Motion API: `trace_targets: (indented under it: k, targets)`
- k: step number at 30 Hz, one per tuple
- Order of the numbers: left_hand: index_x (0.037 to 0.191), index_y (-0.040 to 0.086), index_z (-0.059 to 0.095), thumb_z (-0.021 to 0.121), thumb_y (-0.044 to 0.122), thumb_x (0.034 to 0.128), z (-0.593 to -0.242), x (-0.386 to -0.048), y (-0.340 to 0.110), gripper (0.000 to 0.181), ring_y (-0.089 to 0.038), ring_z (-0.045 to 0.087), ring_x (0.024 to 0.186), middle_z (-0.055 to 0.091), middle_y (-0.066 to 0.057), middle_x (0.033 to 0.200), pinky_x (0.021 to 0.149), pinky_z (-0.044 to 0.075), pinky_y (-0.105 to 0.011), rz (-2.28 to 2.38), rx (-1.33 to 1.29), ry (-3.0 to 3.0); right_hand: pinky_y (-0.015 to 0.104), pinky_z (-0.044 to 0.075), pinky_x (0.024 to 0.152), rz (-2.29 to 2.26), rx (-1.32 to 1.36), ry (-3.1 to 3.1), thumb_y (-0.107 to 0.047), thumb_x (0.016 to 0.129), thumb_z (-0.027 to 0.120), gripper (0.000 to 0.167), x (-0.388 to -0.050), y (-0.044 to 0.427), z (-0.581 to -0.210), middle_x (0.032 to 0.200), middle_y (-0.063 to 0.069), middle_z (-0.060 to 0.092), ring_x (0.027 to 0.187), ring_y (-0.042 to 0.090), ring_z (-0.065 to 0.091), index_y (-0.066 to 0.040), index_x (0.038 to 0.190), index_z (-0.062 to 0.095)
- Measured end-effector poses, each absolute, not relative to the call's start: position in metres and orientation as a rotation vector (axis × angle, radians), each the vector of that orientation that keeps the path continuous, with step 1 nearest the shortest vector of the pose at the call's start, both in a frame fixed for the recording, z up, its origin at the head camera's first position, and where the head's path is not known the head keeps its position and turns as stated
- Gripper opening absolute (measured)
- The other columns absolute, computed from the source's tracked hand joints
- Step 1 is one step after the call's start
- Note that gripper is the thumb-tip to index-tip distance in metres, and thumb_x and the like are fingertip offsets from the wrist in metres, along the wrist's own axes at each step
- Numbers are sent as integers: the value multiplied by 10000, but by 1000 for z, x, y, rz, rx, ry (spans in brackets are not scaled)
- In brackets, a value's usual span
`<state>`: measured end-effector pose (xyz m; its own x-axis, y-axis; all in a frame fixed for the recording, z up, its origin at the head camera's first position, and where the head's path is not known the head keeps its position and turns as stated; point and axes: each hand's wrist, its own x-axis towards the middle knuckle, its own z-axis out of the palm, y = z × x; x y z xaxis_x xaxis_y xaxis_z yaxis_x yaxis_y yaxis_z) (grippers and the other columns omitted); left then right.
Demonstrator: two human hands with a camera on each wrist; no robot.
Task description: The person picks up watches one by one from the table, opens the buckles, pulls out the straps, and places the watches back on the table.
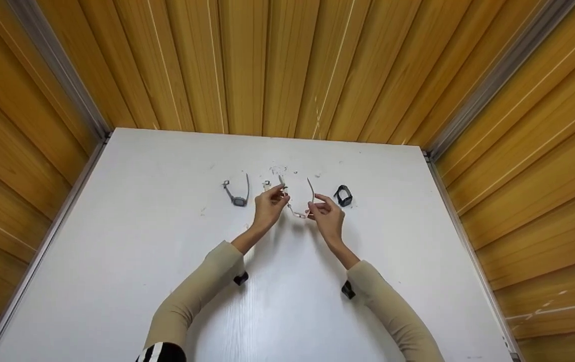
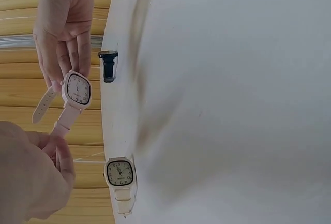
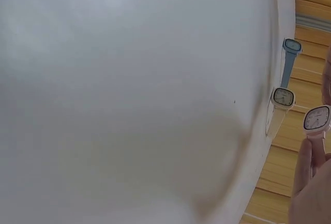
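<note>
A pink wristwatch [image 2: 78, 89] with a rounded square dial is held up above the table between both hands, its strap unfastened. My left hand [image 1: 268, 207] pinches one strap piece near its keeper loop. My right hand [image 1: 328, 217] grips the other strap piece beside the case, and that strap's free end sticks out past the fingers. In the right wrist view the pink watch's dial faces the camera, with the right hand [image 3: 315, 193] just below it. Behind the left hand lies a cream watch [image 2: 120, 173], partly covered in the head view.
On the white table [image 1: 297, 301], a blue-grey watch [image 1: 239, 201] lies with its strap spread, left of the hands. A black watch [image 1: 345, 196] stands on its side to the right. Wood-patterned panels [image 1: 267, 65] enclose the back and sides.
</note>
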<state>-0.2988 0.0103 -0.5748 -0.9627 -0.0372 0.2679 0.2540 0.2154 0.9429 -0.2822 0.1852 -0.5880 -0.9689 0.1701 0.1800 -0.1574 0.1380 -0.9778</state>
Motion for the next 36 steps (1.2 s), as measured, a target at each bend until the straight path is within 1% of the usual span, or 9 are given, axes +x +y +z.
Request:
trace_targets:
  k: [5, 10, 12, 14, 18, 24, 27, 32, 36]
  targets:
    - [1166, -122, 648, 718, -68, 872, -572, -318, 23, 307, -397, 756, 928, 754, -278, 994, 810, 643, -395, -1807, -154, -2232, 279, 636, 645, 1868, -45, -2171, 17, 927, 706, 303, -303, 188, -584, 964, 385, 697, 821, 481, 740, 104, 1215, 670]
    - [1141, -118, 679, 718, -56, 878, -569, -339, 34, 273, -353, 766, 901, 766, -247, 966, 805, 640, -397, -1707, -49, -2339, 207, 611, 590, 1809, -76, -2196, 37, 923, 682, 274, -322, 190, -582, 944, 390, 694, 705, 291, 765, 109, 1187, 688]
    - [1165, -116, 690, 710, -45, 890, -570, -346, 38, 286, -320, 768, 892, 772, -225, 967, 793, 639, -381, -1645, -16, -2394, 183, 597, 565, 1743, -85, -2251, 38, 919, 676, 274, -328, 192, -584, 920, 362, 710, 660, 207, 753, 118, 1181, 691]
    - [1195, -114, 686, 699, -37, 902, -573, -351, 43, 303, -293, 768, 882, 777, -208, 972, 779, 638, -373, -1592, -3, -2440, 173, 585, 541, 1657, -98, -2321, 35, 909, 677, 275, -333, 193, -587, 889, 319, 732, 627, 173, 743, 124, 1169, 696]
    - [1191, -98, 695, 692, -44, 900, -580, -359, 49, 296, -272, 765, 878, 784, -189, 961, 780, 633, -371, -1476, -17, -2521, 233, 597, 563, 1425, -156, -2478, 21, 876, 701, 257, -340, 196, -593, 836, 241, 758, 643, 235, 750, 103, 1117, 733]
    - [1009, -68, 743, 655, -63, 895, -587, -365, 54, 144, -251, 691, 767, 766, -174, 862, 700, 589, -423, -1328, -32, -2644, 432, 610, 816, 1226, -195, -2644, -19, 833, 690, 256, -349, 196, -600, 835, 204, 777, 804, 337, 769, 65, 1060, 771]
    - [983, -73, 728, 645, -67, 899, -589, -367, 56, 119, -255, 636, 732, 738, -180, 835, 689, 566, -443, -1280, -55, -2659, 462, 599, 864, 1215, -195, -2678, -26, 820, 683, 254, -353, 196, -601, 838, 202, 778, 843, 350, 768, 58, 1039, 779]
    - [903, -56, 703, 640, -67, 891, -592, -370, 57, 65, -303, 674, 762, 720, -193, 842, 703, 569, -463, -1220, -82, -2667, 424, 604, 833, 1188, -178, -2689, -27, 831, 702, 210, -359, 196, -602, 847, 198, 780, 831, 341, 764, 58, 1003, 787]
    - [854, -40, 712, 639, -65, 882, -593, -375, 55, 82, -344, 725, 823, 732, -191, 858, 722, 592, -458, -1176, -85, -2695, 296, 605, 681, 1242, -177, -2702, -35, 856, 724, 174, -364, 195, -601, 830, 191, 779, 680, 248, 749, 58, 989, 789]
